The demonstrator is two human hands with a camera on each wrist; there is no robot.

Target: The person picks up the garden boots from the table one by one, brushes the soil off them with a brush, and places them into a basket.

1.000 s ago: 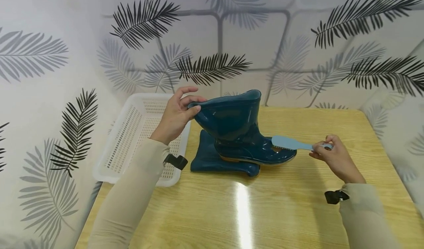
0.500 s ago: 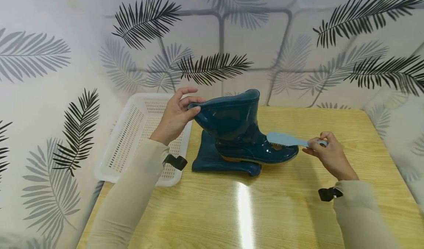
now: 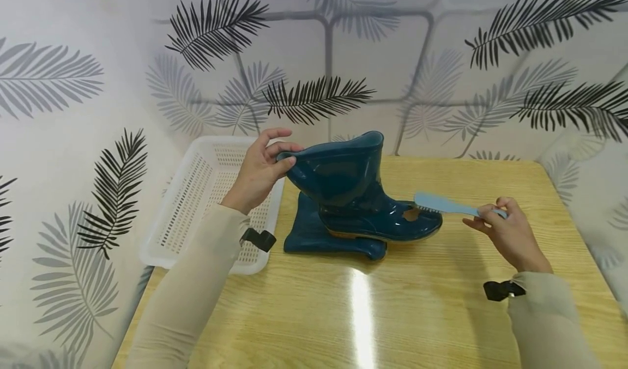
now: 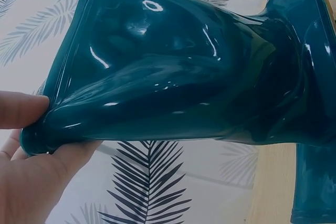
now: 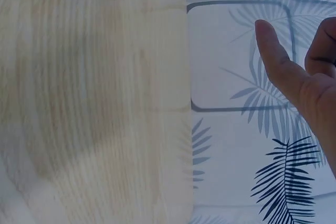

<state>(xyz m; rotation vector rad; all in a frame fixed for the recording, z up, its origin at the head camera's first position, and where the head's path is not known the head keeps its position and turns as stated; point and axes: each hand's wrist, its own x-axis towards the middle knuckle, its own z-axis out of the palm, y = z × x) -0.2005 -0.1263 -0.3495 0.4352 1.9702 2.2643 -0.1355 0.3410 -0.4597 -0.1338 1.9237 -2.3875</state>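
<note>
A glossy dark teal rubber boot (image 3: 343,178) stands with its toe to the right and a brown patch on its toe. My left hand (image 3: 255,173) pinches the rim of its shaft, thumb in front; the left wrist view shows the same grip (image 4: 31,166). A second teal boot (image 3: 306,233) lies on its side underneath. My right hand (image 3: 510,230) holds a light blue brush (image 3: 436,202) by the handle, bristles down at the boot's toe. Whether the bristles touch is hard to tell. In the right wrist view only part of the right hand (image 5: 304,85) shows, without the brush.
Left of the boots sits a white perforated plastic basket (image 3: 169,249), partly behind the left arm. Everything rests on a light wooden table (image 3: 294,309). A wall with leaf prints (image 3: 373,58) rises right behind the table's far edge.
My right hand moved the brush left along the toe, then back right toward the tip, uncovering the brown patch. The left hand and both boots have stayed put.
</note>
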